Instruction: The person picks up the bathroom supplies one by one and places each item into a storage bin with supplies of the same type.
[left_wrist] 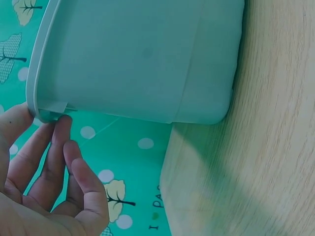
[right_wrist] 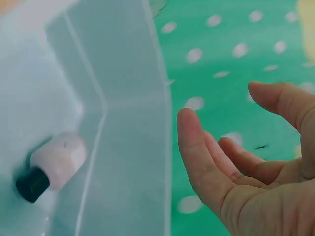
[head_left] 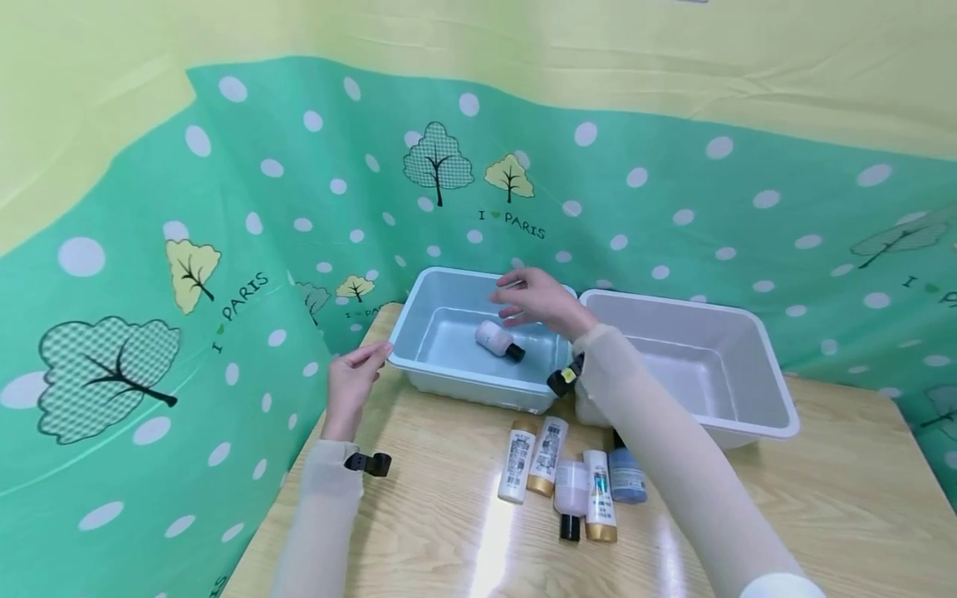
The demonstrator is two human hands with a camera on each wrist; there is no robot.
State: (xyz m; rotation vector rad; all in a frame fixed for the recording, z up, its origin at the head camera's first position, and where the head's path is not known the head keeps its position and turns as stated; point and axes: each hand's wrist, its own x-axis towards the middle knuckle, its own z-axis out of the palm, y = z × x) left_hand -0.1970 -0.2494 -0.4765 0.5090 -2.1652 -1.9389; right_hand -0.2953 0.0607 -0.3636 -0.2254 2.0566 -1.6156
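My left hand [head_left: 351, 384] pinches the rim corner of a light blue plastic bin [head_left: 407, 320], thumb on one side and fingertips under the lip in the left wrist view. Inside the bin, a pale pink bottle [head_left: 493, 338] with a black cap lies on its side on the floor. Over the bin hovers my right hand [head_left: 540, 301], holding nothing; its fingers are loosely bent and the thumb stands apart from them in the right wrist view. That hand does not touch the bottle.
A grey-white bin [head_left: 684, 370] stands right beside the blue one. In front lie white tubes with gold caps [head_left: 548, 457], another pink bottle [head_left: 571, 490] and a blue bottle [head_left: 626, 477], partly hidden by the right arm. A patterned green cloth [head_left: 598, 199] hangs behind the table.
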